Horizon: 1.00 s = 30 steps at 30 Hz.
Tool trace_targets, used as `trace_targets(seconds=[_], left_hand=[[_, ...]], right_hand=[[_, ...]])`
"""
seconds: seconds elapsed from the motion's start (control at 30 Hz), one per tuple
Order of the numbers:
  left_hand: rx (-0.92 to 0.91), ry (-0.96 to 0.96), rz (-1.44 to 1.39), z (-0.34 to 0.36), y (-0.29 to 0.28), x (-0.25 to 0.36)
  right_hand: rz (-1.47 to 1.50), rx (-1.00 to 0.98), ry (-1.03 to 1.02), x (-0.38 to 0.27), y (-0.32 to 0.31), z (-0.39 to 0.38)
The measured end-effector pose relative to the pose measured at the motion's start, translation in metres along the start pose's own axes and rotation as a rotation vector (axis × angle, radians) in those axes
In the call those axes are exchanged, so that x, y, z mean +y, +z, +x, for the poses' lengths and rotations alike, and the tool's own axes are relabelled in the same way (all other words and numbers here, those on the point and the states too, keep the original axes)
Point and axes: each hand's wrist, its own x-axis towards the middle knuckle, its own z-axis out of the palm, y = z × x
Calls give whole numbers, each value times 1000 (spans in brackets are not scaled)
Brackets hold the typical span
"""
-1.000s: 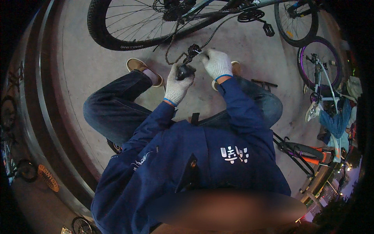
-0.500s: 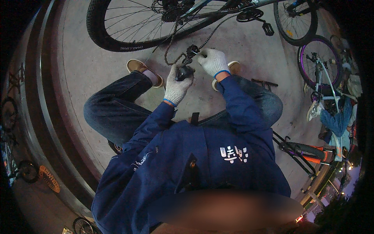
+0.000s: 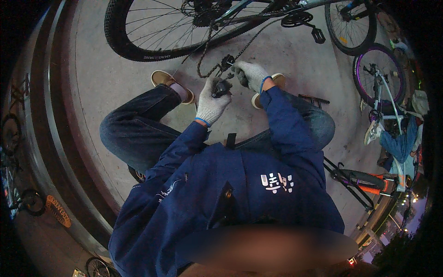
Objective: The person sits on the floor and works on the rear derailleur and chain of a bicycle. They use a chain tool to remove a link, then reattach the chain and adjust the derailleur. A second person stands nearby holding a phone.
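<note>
In the left hand (image 3: 211, 102), derailleur (image 3: 221, 88); black, knobbly

White knitted gloves (image 3: 210, 110): blue-edged, on our left hand (image 3: 214, 96) and right hand (image 3: 252, 75)
Navy long-sleeved jacket (image 3: 221, 168): white markings (image 3: 278, 188) on our chest (image 3: 251, 168), more near our left sleeve (image 3: 175, 152)
Dark blue denim jeans (image 3: 138, 111): paler over our right knee (image 3: 319, 121)
Tan shoes (image 3: 161, 77): pale soles (image 3: 191, 97)

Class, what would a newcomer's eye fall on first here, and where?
Above centre, the white-gloved left hand, gripping a black bicycle part, and right hand beside it stand out. A black tyre curves along the top. At upper right, a purple-rimmed wheel adds colour.
</note>
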Motion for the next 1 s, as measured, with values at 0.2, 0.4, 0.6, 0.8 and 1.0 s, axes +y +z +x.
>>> trace_targets(seconds=[0.2, 0.4, 0.6, 0.8, 1.0], left_hand=[[-29, -28, 85, 1, -3, 1], [-24, -23, -2, 0, -2, 4], [-11, -48, 1, -1, -5, 3], [23, -48, -107, 5, -10, -5], [17, -1, -110, 5, -6, -7]], right_hand=[[-43, 55, 20, 5, 6, 4], [-569, 142, -226, 6, 3, 10], [-1293, 353, -734, 10, 13, -3], [-1180, 355, -707, 12, 15, -12], [-230, 65, 53, 6, 8, -13]])
